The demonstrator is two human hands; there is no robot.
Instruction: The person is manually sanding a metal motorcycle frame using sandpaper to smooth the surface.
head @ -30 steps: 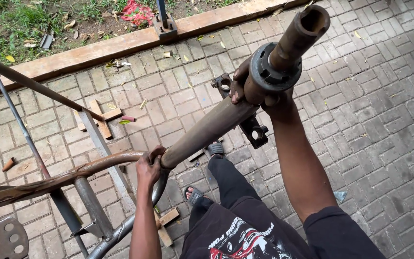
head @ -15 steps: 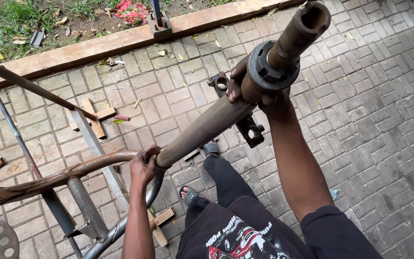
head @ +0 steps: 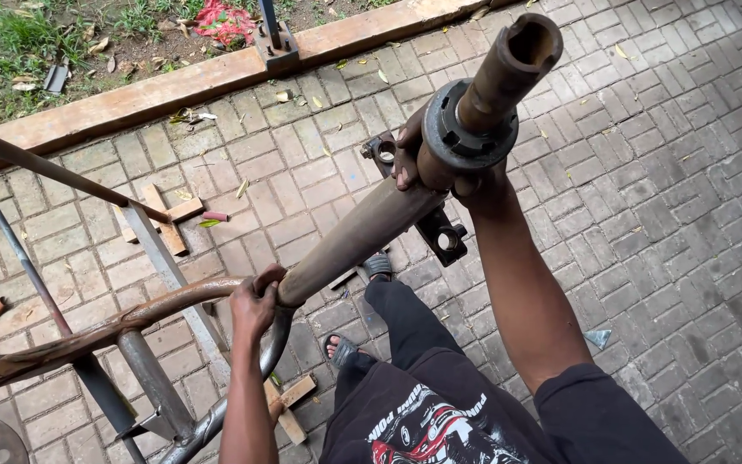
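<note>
Rusty tube (head: pixel 362 236) running diagonal, near-left to far-right; left hand (head: pixel 255 302) gripping low end, right hand (head: pixel 440 167) clenching near collar (head: pixel 467 125).

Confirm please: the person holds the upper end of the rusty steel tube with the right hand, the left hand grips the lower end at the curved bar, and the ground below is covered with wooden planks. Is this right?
One detail is wrong. In the head view the ground is grey brick paving, not wooden planks. The rest stands: the right hand holds the upper end of the rusty steel tube, and the left hand grips the lower end at the curved bar.
</note>
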